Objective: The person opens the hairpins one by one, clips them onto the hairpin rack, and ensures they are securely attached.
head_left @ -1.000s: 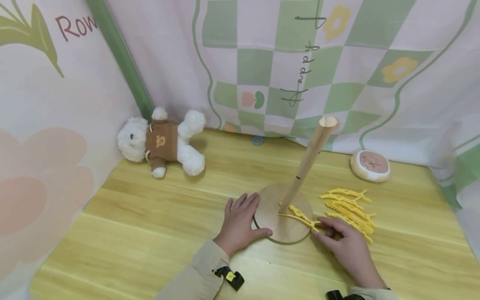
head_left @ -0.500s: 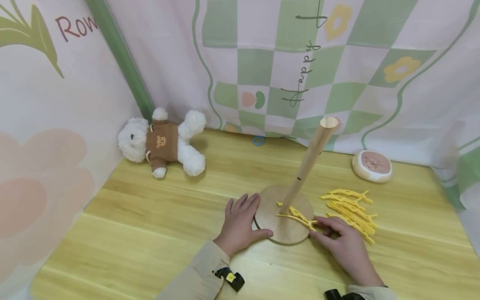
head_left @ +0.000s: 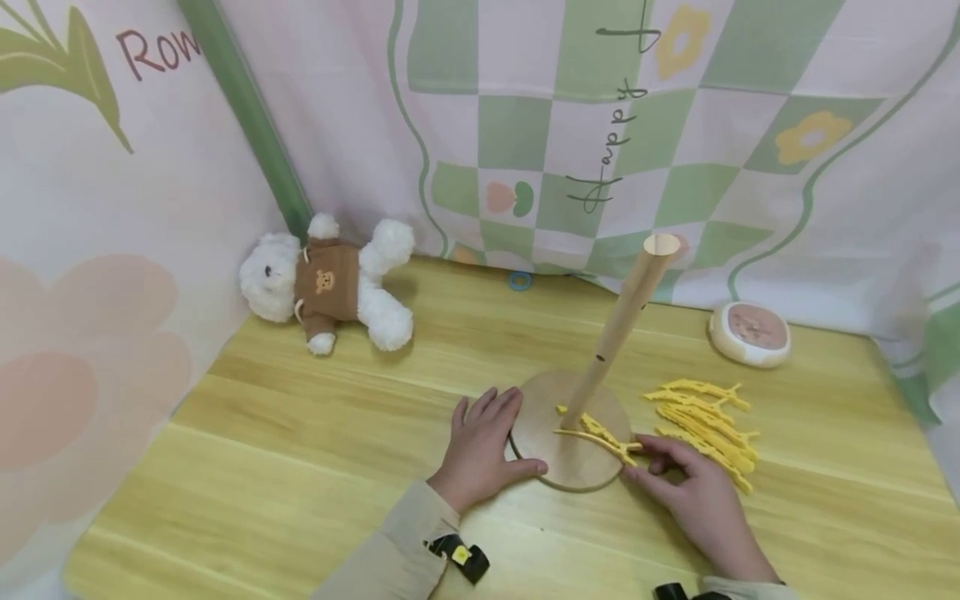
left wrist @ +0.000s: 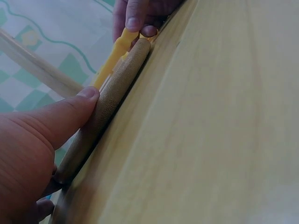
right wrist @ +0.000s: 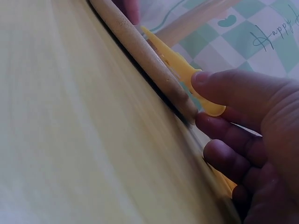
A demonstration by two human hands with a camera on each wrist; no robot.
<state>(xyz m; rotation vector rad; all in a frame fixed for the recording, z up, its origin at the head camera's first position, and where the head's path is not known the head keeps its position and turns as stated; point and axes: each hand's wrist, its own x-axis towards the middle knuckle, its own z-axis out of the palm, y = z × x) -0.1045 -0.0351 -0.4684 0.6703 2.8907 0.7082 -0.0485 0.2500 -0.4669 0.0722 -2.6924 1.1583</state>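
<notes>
My left hand (head_left: 483, 454) rests at the left rim of a round wooden base (head_left: 536, 400), fingers fairly straight and spread. Its thumb (left wrist: 86, 105) lies on the front rim in the left wrist view. From the base rises a tall wooden post (head_left: 618, 317) with small dark holes. My right hand (head_left: 693, 496) pinches the forked handles of a yellow alligator hair clip (head_left: 600, 432) between thumb and fingers. The clip's two long arms are spread, one on either side of the post's foot, low over the base. In the right wrist view, the thumb presses on the clip's end (right wrist: 212, 107).
A pile of several yellow clips (head_left: 708, 421) lies just beyond my right hand. Behind it sits a white and pink rounded object (head_left: 750, 333). A white plush toy (head_left: 330, 283) in a brown shirt lies back left, and a small blue ring (head_left: 520, 280) by the curtain (head_left: 517, 133).
The right hand has pushed the clip slightly left, so its tips reach a little further past the post's foot. My left hand stays on the base. The head view has shifted slightly.
</notes>
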